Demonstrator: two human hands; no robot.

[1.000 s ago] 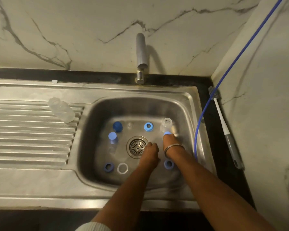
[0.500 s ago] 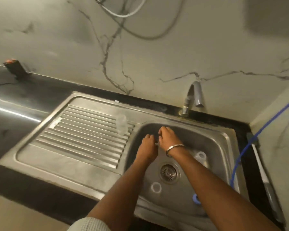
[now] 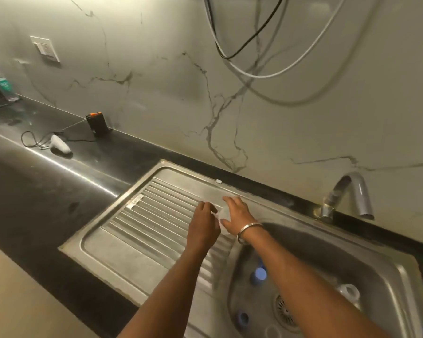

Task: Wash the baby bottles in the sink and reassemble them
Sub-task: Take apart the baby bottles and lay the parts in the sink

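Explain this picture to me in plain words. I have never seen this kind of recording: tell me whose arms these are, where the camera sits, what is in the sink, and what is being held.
No machine here: these are a person's two bare arms, filmed by a wide-angle camera worn on the head, looking down and forward. The right hand, with a metal bangle on its wrist, holds a clear baby bottle lying on the ridged draining board. The left hand is right beside the bottle; whether it grips it I cannot tell. In the sink basin lie loose parts: a blue cap, a blue ring and a clear piece near the drain. The tap stands behind.
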